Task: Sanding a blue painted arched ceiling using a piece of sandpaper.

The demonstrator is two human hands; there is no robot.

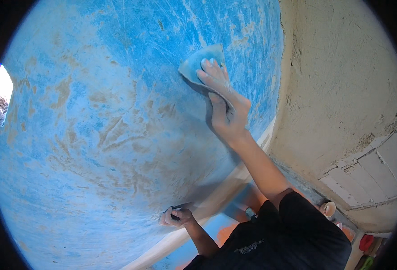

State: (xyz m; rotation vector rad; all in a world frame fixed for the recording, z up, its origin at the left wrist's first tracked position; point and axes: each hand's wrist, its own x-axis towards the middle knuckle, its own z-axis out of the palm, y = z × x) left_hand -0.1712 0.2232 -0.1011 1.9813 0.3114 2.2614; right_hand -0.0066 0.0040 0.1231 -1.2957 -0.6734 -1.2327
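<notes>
My right hand [227, 105] presses a thin, dusty light blue sheet [194, 65] with pointed corners, perhaps sandpaper, against a worn blue wall [117, 148]. The fingers lie on top of the sheet and the thumb is by its lower edge. Scratches and brown-grey patches mark the blue paint. Lower down, near the bottom edge of the wall, my left hand [178, 218] is curled close to the surface. A small dark thing shows at its fingers, too unclear to name. Pale dust coats the fingers of both hands.
To the right stands a bare beige plastered wall [342, 81] with a patch of pale blocks [369, 177]. A small opening [2, 94] lets light in at the far left. A round pale container [328, 209] and a red item [366, 243] are at the lower right.
</notes>
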